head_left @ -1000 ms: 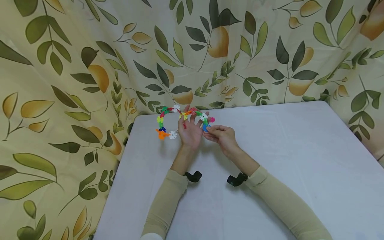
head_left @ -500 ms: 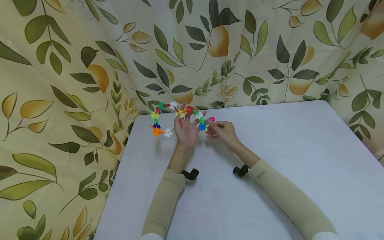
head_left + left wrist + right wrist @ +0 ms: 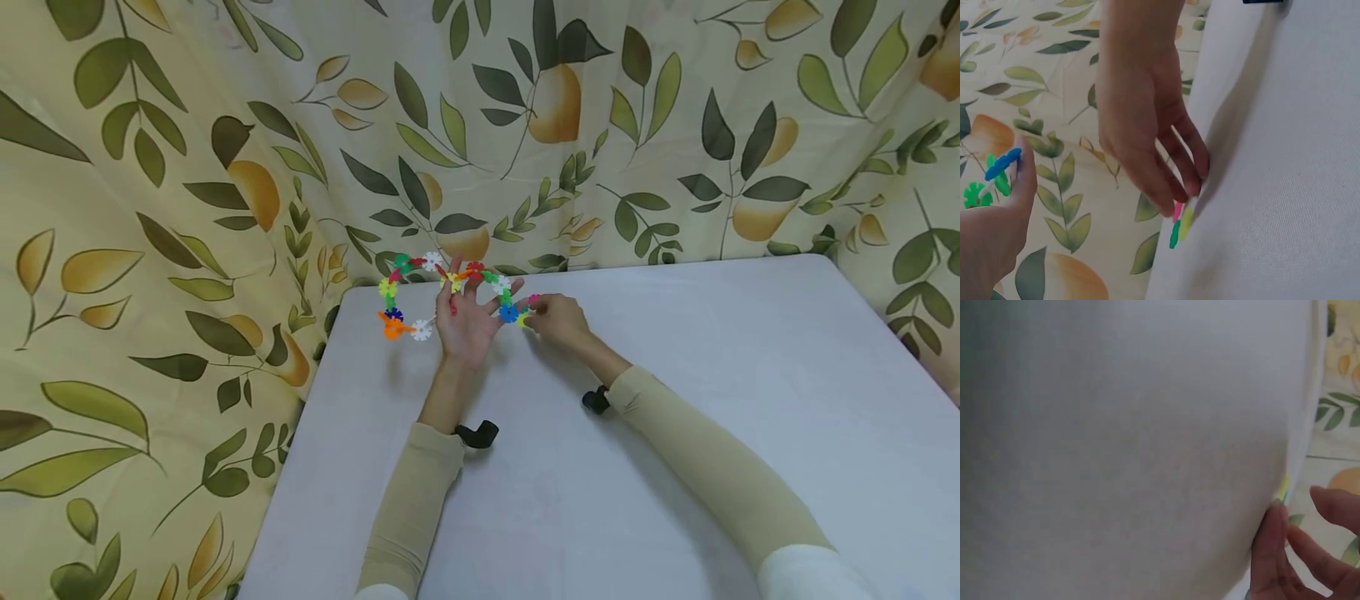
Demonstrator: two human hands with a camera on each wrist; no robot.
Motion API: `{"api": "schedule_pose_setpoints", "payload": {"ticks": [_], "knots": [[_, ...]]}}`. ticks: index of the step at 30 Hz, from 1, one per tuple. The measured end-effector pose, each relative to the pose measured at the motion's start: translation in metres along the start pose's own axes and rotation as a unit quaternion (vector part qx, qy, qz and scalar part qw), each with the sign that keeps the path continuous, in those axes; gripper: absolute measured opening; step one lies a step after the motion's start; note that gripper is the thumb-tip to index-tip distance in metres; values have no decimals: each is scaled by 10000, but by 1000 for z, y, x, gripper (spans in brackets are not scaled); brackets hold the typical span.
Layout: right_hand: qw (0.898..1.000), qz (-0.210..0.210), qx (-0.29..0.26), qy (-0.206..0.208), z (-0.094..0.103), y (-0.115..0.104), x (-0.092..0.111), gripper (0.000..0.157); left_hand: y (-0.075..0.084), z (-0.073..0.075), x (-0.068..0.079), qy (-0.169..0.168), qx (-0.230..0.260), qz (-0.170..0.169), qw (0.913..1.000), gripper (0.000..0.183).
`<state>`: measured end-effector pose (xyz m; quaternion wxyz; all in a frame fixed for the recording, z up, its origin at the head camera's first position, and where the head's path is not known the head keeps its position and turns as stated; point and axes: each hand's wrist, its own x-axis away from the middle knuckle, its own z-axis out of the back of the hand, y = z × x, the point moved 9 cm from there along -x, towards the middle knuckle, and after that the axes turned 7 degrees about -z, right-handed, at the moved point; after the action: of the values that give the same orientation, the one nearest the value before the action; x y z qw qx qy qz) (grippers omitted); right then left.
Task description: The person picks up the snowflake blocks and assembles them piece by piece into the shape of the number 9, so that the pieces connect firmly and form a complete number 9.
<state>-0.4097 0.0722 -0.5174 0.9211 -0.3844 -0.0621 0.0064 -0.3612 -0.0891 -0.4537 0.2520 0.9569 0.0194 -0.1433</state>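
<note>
My left hand (image 3: 468,329), palm up with fingers spread, holds a curved chain of interlocking plastic snowflake discs (image 3: 422,331) in several colours. The chain loops out to the left past an orange disc (image 3: 392,327) and passes over the fingers to a blue disc (image 3: 509,313) at its right end. My right hand (image 3: 561,320) pinches a small cluster of pink, green and yellow discs (image 3: 1184,222) at its fingertips. In the left wrist view a gap separates this cluster from the blue disc (image 3: 1004,164). Much of the cluster is hidden by the fingers in the right wrist view.
Both hands are raised over the far left part of a white-covered table (image 3: 675,400). A leaf-and-fruit patterned curtain (image 3: 637,125) hangs behind and to the left. Black wrist cameras (image 3: 477,434) sit at both cuffs.
The chain and left hand shifted slightly left, then stayed nearly still. My right hand moved off the blue disc, to the right, and its fingers now cover more of the small cluster.
</note>
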Motion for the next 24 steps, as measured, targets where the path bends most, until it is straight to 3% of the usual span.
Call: {"api": "schedule_pose_setpoints", "payload": {"ticks": [5,12,19,24], "knots": [[9953,189,943,-85,-10,-3,-10,34,-2,-2,2,-85,-46,-12,10000,65],[9961,145,864,-33,-6,-6,-8,29,-4,-5,3,-69,-10,-11,10000,62],[9988,174,-447,27,1,-4,0,18,-1,-5,2,-87,-114,-80,9999,65],[9842,167,-1757,127,6,-8,12,18,2,-3,1,-82,-52,-194,9998,64]]}}
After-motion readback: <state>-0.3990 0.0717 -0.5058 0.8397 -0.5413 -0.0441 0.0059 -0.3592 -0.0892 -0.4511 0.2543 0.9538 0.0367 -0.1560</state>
